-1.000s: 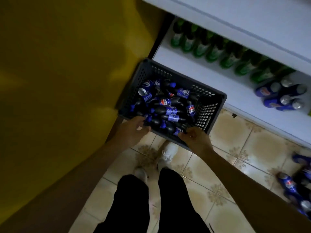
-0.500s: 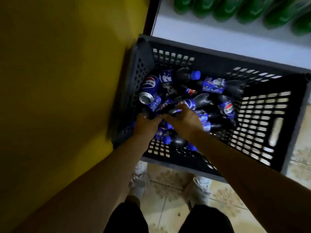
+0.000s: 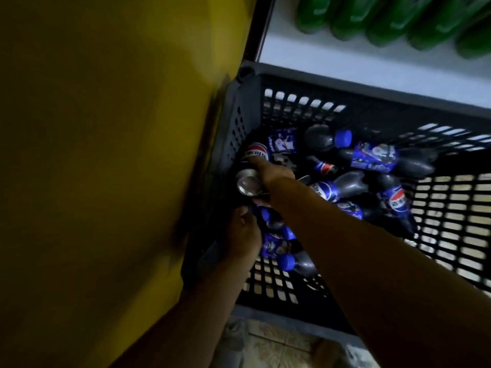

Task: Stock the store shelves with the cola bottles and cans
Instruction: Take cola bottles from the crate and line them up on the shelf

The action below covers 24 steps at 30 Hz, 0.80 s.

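Note:
A dark plastic crate sits in front of the white shelf. It holds several cola bottles with blue caps and labels, lying in a pile. At its left wall lies a cola can with its silver end toward me. My right hand reaches across and wraps its fingers around that can. My left hand is lower, at the crate's near left corner, closed on a small cola bottle with a blue cap.
A yellow wall stands tight against the crate's left side. Green bottles lie in a row at the back of the white shelf. Tiled floor shows below the crate's near rim.
My view has come closer to the crate. My right hand moved left from the middle of the pile onto the can. My left hand dropped lower onto a bottle.

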Each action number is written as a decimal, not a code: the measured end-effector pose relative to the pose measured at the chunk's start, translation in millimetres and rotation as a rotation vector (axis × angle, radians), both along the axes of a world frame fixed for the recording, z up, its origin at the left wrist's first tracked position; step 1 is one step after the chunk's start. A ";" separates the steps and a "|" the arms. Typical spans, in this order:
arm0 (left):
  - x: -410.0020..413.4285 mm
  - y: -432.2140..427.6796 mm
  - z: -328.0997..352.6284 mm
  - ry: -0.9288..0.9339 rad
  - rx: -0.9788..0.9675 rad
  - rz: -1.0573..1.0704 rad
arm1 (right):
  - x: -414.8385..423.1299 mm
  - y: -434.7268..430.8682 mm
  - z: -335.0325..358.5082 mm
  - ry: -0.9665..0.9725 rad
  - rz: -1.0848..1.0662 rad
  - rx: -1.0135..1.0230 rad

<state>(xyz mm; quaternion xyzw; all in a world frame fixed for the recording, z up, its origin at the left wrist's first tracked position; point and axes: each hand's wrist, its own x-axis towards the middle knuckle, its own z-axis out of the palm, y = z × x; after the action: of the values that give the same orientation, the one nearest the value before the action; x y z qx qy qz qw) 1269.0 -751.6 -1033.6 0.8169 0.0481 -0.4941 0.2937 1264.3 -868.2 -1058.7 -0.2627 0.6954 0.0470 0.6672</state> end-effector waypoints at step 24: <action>-147.7 -0.6 510.5 0.329 -0.228 -0.590 | -271.7 177.3 554.3 -0.087 -0.355 -0.420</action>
<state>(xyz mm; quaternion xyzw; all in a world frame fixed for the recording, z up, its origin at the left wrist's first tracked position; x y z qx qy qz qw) 1121.4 -752.2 -523.1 0.6670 -0.1988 -0.6848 0.2159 992.6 -690.9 -504.4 -0.2709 0.6959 -0.2270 0.6251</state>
